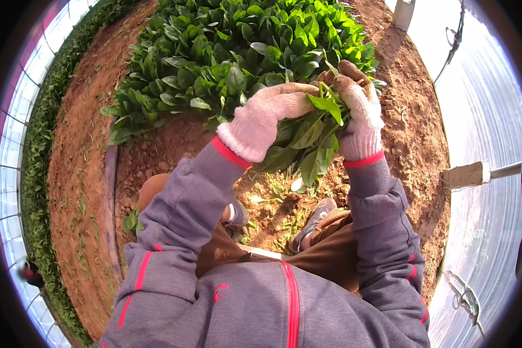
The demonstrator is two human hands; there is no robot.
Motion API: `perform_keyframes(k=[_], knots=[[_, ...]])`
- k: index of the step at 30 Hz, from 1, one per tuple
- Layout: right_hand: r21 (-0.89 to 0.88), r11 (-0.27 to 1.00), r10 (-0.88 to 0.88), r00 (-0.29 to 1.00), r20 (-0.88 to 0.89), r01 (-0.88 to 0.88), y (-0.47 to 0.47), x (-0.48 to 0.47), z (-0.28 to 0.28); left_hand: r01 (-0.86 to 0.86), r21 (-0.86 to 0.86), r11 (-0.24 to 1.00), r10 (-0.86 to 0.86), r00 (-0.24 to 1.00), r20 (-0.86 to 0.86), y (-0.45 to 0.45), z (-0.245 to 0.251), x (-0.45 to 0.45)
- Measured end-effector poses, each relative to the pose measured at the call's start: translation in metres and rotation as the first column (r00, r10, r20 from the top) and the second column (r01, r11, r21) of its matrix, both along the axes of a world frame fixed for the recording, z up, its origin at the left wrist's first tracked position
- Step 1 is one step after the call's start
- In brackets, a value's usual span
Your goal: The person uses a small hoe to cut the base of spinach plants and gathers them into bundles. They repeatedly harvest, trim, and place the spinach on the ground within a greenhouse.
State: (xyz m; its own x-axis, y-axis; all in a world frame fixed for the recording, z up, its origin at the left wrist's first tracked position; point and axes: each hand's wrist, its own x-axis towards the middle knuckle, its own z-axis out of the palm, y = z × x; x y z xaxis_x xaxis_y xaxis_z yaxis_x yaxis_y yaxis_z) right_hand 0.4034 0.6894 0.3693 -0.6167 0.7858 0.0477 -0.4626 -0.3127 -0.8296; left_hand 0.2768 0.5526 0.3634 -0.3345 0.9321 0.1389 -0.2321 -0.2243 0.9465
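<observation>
Both my hands wear pale knitted gloves with soiled brown fingers. A bunch of leafy greens, apparently spinach (306,135), hangs between them with its leaves pointing down and its stems up. My left hand (276,111) reaches in from the left, its fingers bent around the stem end. Opposite it, my right hand (361,108) grips the same bunch, thumb and fingers close together at the stem tips. A bright loose leaf (326,106) lies across the stems between the hands. The gloves partly hide the stems, so each finger's hold is unclear.
Dense growing greens (235,56) stand just beyond my hands. Loose leaves and stems (278,195) litter the soil around my shoes. Plastic sheeting (483,126) and a post block (466,175) are at the right. Another green row (39,182) runs along the left, beyond bare soil.
</observation>
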Motion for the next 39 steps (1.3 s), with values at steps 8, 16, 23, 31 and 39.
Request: perform_keyframes(k=[8,16,23,31,39], knots=[[0.132,0.989,0.075,0.997,-0.016,-0.072,0.009,0.003,-0.001,-0.155,-0.203,0.967,0.17,0.984,0.06,0.001,0.003,0.0],[0.32,0.947,-0.048,0.983,0.179,-0.013,0.0,0.002,0.003,-0.427,-0.015,0.904,0.406,0.871,-0.277,0.013,-0.005,0.03],[0.35,0.937,-0.076,0.987,0.143,0.021,0.002,0.001,0.002,-0.476,0.006,0.879,0.033,0.048,-0.998,-0.001,0.016,0.016],[0.485,0.874,-0.126,0.954,0.271,-0.022,0.004,0.002,-0.001,-0.295,0.159,0.942,0.266,0.368,-0.891,-0.012,0.028,0.0],[-0.078,0.997,0.019,0.997,-0.073,-0.025,-0.022,-0.006,0.012,-0.438,0.113,0.892,0.227,0.218,-0.949,0.011,0.002,0.028]])
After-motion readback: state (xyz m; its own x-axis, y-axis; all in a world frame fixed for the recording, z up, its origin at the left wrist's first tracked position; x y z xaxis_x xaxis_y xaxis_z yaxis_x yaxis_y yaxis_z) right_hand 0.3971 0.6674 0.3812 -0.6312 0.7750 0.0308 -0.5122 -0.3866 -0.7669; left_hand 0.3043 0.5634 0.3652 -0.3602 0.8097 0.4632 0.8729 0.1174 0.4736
